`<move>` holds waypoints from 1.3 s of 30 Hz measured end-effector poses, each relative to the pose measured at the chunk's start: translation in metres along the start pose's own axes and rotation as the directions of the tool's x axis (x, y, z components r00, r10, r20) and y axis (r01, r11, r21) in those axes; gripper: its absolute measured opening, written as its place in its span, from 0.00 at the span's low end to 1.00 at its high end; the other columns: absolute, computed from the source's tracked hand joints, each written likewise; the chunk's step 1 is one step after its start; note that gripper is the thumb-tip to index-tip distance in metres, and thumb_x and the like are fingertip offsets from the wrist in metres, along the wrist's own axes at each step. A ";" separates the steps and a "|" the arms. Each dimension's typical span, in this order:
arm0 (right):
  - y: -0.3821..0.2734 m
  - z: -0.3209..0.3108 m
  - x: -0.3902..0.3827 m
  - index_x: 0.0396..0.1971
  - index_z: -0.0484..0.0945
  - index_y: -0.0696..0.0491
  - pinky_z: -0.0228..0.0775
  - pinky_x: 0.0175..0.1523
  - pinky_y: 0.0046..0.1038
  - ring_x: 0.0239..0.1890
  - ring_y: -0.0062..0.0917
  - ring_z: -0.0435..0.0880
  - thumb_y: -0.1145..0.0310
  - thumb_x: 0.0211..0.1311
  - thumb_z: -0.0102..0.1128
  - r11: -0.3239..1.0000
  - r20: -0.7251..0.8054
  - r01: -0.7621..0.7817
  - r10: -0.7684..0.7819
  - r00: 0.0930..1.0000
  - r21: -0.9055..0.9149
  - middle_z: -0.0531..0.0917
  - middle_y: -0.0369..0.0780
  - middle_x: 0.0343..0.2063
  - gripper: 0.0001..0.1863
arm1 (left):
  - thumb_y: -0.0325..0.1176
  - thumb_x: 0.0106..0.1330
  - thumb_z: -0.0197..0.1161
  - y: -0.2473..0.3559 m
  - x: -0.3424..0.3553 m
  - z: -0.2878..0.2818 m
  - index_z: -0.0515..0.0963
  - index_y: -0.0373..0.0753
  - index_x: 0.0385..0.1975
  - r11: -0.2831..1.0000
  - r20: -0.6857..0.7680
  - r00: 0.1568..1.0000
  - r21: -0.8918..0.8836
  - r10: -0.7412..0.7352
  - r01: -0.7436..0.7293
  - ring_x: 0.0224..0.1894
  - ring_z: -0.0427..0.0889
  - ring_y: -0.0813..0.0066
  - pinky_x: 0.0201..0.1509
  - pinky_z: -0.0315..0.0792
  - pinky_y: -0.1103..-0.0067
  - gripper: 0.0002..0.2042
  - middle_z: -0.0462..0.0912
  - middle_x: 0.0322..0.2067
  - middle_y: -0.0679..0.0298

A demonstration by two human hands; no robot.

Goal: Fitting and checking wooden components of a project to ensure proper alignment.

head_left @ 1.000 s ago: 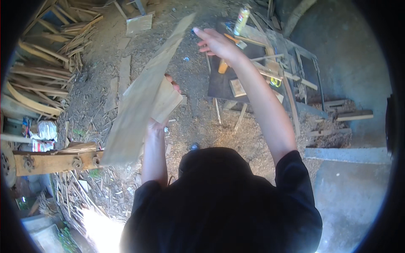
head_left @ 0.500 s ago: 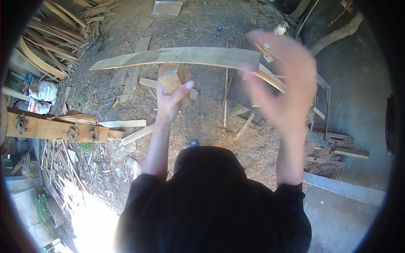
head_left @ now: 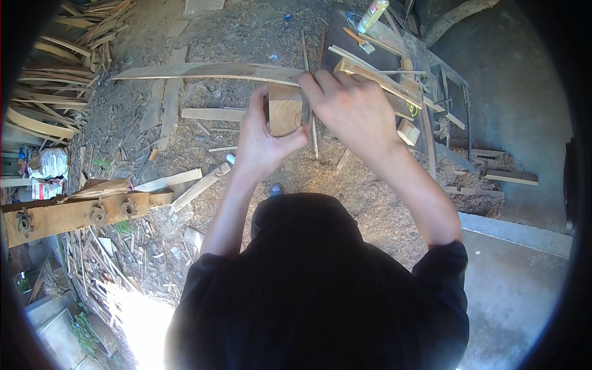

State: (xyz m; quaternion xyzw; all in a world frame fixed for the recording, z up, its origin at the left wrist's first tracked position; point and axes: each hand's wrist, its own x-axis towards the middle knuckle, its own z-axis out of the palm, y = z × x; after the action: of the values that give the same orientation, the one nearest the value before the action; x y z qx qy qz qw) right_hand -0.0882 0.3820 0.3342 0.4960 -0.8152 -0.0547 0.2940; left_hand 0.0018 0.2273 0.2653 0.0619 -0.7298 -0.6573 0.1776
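Note:
My left hand [head_left: 262,145] is closed round a squared wooden block [head_left: 285,117], thumb along its near lower edge and fingers on its left side. A long, thin, slightly curved wooden board [head_left: 203,71] lies crosswise just beyond the block and reaches far to the left. The two seem to touch, though I cannot tell how firmly. At the board's right end, my right hand [head_left: 354,108] has its fingers curled over it. Those fingertips are partly hidden behind the knuckles.
To the right, a low bench bears wood strips [head_left: 385,85], a paintbrush [head_left: 359,41] and a spray can [head_left: 374,15], near a grey wall [head_left: 512,111]. A beam with metal knobs [head_left: 80,216] juts in from the left. Stacked wood [head_left: 52,92] and scraps litter the ground.
My right hand, blurred and spread before, has come left and down and closed on the board's right end. The block has turned and risen into fuller view; the whole view has shifted.

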 end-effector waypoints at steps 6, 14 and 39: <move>0.009 0.002 -0.009 0.39 0.77 0.51 0.80 0.33 0.25 0.32 0.22 0.88 0.69 0.52 0.64 0.999 0.099 0.038 -0.040 0.994 0.023 0.81 0.34 0.28 0.13 | 0.35 0.46 0.77 -0.008 0.000 0.009 0.67 0.27 0.59 0.996 0.052 0.998 0.087 -0.038 0.034 0.51 0.84 0.65 0.57 0.76 0.70 0.39 0.83 0.48 0.48; 0.021 0.016 -0.018 0.36 0.80 0.56 0.83 0.33 0.29 0.31 0.29 0.91 0.71 0.55 0.65 0.989 0.119 0.042 -0.059 0.991 0.142 0.88 0.40 0.29 0.10 | 0.38 0.45 0.77 -0.017 0.004 0.017 0.67 0.28 0.58 0.982 0.094 0.992 0.179 -0.083 0.065 0.51 0.85 0.58 0.57 0.77 0.67 0.40 0.83 0.48 0.46; 0.033 0.033 -0.013 0.37 0.78 0.55 0.82 0.34 0.32 0.32 0.32 0.92 0.71 0.57 0.62 0.986 0.174 0.056 -0.083 0.981 0.154 0.88 0.41 0.29 0.09 | 0.39 0.45 0.77 -0.038 0.016 0.020 0.62 0.29 0.64 0.933 0.093 0.995 0.355 0.028 -0.060 0.55 0.82 0.43 0.60 0.76 0.59 0.45 0.79 0.52 0.40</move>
State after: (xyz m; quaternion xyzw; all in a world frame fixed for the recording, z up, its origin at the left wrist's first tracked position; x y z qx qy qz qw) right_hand -0.1270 0.4035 0.3144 0.5377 -0.8223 -0.0487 0.1796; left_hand -0.0252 0.2359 0.2295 0.0482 -0.8453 -0.5117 0.1461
